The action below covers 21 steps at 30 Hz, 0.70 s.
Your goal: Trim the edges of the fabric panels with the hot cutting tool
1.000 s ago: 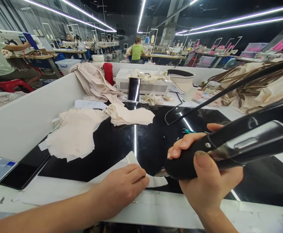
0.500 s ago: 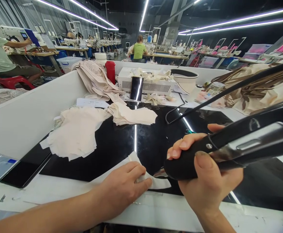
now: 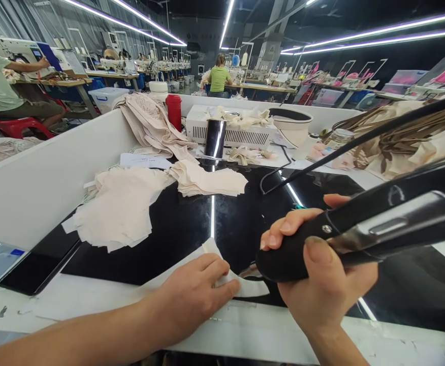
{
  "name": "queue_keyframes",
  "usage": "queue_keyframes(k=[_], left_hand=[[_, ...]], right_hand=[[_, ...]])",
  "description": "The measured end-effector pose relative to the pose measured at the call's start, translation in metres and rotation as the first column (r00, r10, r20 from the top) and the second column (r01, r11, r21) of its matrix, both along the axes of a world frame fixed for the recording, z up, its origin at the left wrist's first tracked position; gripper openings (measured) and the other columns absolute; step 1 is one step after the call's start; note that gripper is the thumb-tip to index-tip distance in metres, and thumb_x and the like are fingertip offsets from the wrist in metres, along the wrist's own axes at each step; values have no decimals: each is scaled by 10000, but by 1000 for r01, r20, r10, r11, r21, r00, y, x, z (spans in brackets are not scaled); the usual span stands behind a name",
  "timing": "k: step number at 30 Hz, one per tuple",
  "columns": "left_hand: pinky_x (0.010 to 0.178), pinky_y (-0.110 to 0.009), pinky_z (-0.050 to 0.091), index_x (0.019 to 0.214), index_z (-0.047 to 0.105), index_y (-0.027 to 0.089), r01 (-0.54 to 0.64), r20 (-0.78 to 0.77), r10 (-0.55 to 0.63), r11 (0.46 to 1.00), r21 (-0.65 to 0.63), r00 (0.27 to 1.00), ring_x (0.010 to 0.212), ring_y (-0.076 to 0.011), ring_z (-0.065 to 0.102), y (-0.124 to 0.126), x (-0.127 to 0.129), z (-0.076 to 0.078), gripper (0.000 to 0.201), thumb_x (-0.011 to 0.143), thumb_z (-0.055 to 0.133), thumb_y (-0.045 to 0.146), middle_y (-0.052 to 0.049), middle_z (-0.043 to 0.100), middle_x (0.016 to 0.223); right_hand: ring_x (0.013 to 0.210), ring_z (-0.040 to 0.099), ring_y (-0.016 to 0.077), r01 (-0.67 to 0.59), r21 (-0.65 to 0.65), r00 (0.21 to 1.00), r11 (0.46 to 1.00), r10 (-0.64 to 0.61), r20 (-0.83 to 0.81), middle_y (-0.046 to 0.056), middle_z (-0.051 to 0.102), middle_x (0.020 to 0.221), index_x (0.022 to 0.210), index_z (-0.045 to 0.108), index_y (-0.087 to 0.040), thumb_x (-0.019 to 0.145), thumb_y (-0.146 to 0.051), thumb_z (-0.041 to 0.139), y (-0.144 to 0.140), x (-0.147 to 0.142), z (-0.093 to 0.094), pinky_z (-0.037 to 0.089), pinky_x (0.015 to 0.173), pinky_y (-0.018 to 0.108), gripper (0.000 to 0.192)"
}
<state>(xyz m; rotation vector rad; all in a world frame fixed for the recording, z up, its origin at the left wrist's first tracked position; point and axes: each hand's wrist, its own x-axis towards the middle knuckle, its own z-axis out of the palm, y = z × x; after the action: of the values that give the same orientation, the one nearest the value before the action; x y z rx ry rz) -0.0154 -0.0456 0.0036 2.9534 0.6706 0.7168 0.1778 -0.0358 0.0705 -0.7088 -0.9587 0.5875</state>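
My left hand (image 3: 192, 290) is closed at the front edge of the glossy black board (image 3: 177, 229). Its thumb and fingers pinch a pale curved cloth piece (image 3: 251, 287), whose pointed end stands up beyond the fingertips. My right hand (image 3: 321, 274) wraps round the rounded end of a thick black hand tool (image 3: 359, 234) with a silver panel, its far end cut off at the right edge. A shiny metallic bit by the tool's rounded end is too unclear to name. Two stacks of cream cloth pieces, a wide one (image 3: 118, 206) and a narrow one (image 3: 211, 179), lie farther back.
A phone-like black slab (image 3: 39, 262) lies at the left. A black cord (image 3: 344, 150) runs across the right side. Behind stand a red container (image 3: 174, 113), a white vented box (image 3: 245, 136) and draped beige fabric (image 3: 150, 122). Brown straps (image 3: 382, 127) lie at the right.
My right hand and the black tool have shifted very slightly left. My left hand and the cloth piece look unchanged.
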Motion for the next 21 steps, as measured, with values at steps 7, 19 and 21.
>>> queue_keyframes(k=[7,19,21], left_hand=[[852,-336,600,1225,657,127,-1,23,1,1000,8,1000,921,-233,632,0,2,-1,200,1109,543,12,-76,647,1042],[812,-328,586,1183,657,139,-16,35,16,1000,-7,999,915,-228,624,0,4,-9,161,1101,584,21,-69,645,1037],[809,-327,583,1167,652,138,-11,21,11,1000,6,1000,906,-226,626,1,4,-11,152,1102,579,21,-66,645,1011]], right_hand=[[552,669,176,-21,-19,999,1000,21,27,-53,713,790,1260,661,-296,887,-414,957,2,-5,-3,581,515,334,491],[576,675,165,-57,-16,998,998,57,11,-65,717,809,1287,651,-303,899,-393,939,9,-12,-6,611,550,333,491],[593,680,161,-74,-11,997,997,74,13,-63,721,822,1303,646,-298,919,-384,923,9,-12,-8,619,565,328,481]])
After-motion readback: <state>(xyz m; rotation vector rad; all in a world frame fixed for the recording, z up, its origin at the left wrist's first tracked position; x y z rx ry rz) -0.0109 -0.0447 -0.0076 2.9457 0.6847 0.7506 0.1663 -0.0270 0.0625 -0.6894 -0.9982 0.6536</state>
